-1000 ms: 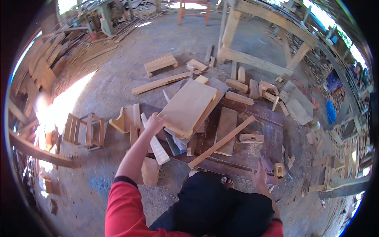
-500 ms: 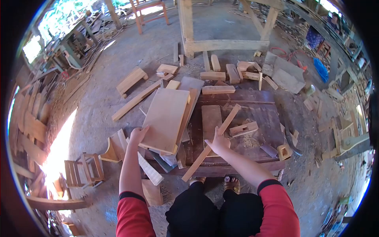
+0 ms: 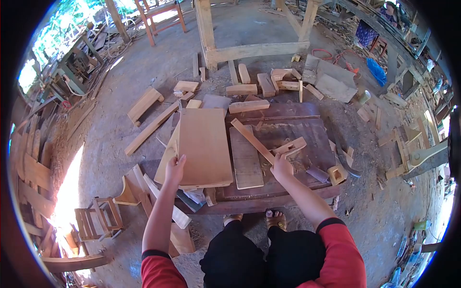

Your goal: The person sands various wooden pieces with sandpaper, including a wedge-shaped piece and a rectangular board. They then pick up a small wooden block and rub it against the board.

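At its near left edge, a wide wooden board is gripped by my left hand, with the thumb showing at the edge. Another pale wooden piece lies under it on the left. My right hand is closed around the near end of a narrow wooden strip, which slants up to the left. Beneath the strip, a flat rectangular board rests on the dark wooden work surface. A wooden hand plane lies just beyond my right hand.
Several wood blocks lie along the far edge of the work surface. A hollowed block sits at its right corner, near a curved dark blade. Long offcuts lie on the floor to the left. A wooden frame stands ahead.
The wide board has turned straighter toward me. My right hand has swung the strip from pointing up-right to slanting up-left, uncovering the flat board. The view has shifted slightly right.
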The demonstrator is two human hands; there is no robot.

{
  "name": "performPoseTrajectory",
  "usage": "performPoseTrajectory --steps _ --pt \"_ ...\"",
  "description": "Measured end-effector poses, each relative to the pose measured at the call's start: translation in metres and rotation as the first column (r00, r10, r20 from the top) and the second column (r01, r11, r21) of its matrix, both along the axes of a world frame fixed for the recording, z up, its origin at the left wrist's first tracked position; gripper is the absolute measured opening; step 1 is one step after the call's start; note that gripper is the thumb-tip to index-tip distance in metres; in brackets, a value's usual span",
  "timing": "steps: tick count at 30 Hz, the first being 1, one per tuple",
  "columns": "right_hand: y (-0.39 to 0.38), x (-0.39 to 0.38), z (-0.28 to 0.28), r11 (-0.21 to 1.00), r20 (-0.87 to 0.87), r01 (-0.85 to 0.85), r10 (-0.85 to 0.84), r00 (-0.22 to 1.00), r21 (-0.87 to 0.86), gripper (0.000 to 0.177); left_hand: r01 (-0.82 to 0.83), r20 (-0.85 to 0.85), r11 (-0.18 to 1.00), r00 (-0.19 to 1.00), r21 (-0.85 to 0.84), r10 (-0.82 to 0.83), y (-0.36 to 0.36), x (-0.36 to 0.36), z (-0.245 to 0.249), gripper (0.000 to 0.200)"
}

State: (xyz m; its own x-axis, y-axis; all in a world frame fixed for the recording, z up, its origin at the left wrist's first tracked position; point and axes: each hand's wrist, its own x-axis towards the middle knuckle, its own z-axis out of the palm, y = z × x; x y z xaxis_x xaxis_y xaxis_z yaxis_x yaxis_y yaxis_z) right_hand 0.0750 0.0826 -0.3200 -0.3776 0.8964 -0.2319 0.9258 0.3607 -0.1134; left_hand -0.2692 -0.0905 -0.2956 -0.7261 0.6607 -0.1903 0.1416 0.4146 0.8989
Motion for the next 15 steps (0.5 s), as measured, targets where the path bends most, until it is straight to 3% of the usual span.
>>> performPoseTrajectory --steps 4,7,9,15 --pt "-0.004 0.018 -0.003 0.999 0.016 0.036 -0.036 0.999 -0.006 0.065 0.026 0.120 0.997 0.992 0.069 -0.034 0.003 0.036 -0.026 0.040" --pt "-0.002 0.028 -0.008 0.999 -0.048 0.033 -0.032 0.998 0.022 0.072 0.072 0.202 0.993 0.975 0.097 -0.091 0.009 0.082 -0.014 0.034" --pt "-0.003 0.031 0.010 0.989 0.046 0.102 -0.097 0.994 -0.103 0.083 0.049 0.255 0.993 0.964 0.111 -0.076 0.018 0.111 -0.005 0.032" --pt "0.001 0.051 -0.002 0.990 0.072 0.129 -0.125 0.990 -0.060 0.081 -0.005 0.384 0.982 0.921 0.187 -0.069 0.033 0.150 -0.028 0.029"
